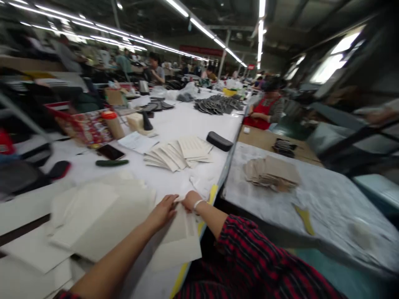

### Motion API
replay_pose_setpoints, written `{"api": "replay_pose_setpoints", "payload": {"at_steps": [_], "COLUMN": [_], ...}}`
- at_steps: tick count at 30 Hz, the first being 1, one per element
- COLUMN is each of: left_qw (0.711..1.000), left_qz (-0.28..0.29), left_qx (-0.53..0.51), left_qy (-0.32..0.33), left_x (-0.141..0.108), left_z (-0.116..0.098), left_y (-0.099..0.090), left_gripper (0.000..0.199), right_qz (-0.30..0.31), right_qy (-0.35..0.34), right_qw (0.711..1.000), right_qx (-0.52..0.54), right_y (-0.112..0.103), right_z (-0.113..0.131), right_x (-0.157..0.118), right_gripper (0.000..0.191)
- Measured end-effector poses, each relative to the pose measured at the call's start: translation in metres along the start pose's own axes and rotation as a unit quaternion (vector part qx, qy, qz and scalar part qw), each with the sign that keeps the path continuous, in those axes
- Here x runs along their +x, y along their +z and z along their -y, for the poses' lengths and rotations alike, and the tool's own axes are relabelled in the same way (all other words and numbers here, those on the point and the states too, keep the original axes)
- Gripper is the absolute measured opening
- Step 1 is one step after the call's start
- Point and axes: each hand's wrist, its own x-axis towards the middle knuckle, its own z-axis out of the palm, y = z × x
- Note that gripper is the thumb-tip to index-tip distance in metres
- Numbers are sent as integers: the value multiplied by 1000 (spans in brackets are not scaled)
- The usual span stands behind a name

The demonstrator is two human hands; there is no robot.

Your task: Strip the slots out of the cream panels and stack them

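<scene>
One pale sheet (180,241), I noted remotely, had its far edge grasped by the left hand (164,211) and the right hand (190,201), the remainder on their near side. Fanned sheets (190,150) lay beyond them.

Your passage over white tabletop (165,180), between long cream panel (181,236) and fanned cream rectangles (181,154), broad pale sheets (93,216) blocking left

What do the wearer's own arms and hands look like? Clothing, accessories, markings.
Left hand and right hand: bare, no gloves. Pale band on the right wrist. Right sleeve: red and dark plaid with thin light stripes, leaving the forearm bare. Only a sliver of left sleeve shows, also red and dark.
</scene>
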Motion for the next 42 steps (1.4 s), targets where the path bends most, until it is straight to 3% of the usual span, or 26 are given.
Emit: {"api": "replay_pose_setpoints", "payload": {"at_steps": [3,5,8,10,14,16,21,26,27,31,33,36,39,42], "left_qw": [999,995,985,979,973,973,974,974,973,972,975,982,988,987], "left_qz": [15,36,55,78,111,107,93,105,107,96,82,53,18,-3], "left_qx": [46,94,163,190,203,205,205,201,204,213,206,177,145,127], "left_qy": [-21,-15,6,17,20,8,-14,-30,-29,-16,-19,-29,-58,-101], "left_x": [-25,-37,-43,-38,-28,-27,-32,-36,-37,-43,-46,-48,-41,-27], "left_z": [4,6,3,-1,-5,-5,-4,-8,-9,-9,-7,-4,-2,-1], "left_y": [-3,-1,0,-3,-8,-6,2,-1,-1,3,6,10,8,2], "left_gripper": [46,51,58,58,71,77,83,87,83,70,69,61,44,32], "right_qz": [45,10,-61,-59,-21,2,102,-6,12,183,181,34,-103,-88], "right_qy": [-17,-60,-175,-216,-209,-204,-307,-317,-319,-344,-330,-262,-160,-94], "right_qw": [999,998,980,967,956,954,925,926,924,907,924,962,979,992], "right_qx": [-6,-16,-66,-119,-205,-222,-199,-205,-212,-161,-65,70,76,7], "right_y": [8,9,8,8,11,14,13,19,26,58,61,43,22,15], "right_z": [-8,-13,-13,-8,8,10,-1,-5,-8,-27,-33,-28,-10,5], "right_x": [5,4,1,5,16,9,-48,-90,-101,-160,-176,-152,-86,-21], "right_gripper": [24,19,26,29,17,13,9,11,13,9,8,16,21,21]}}
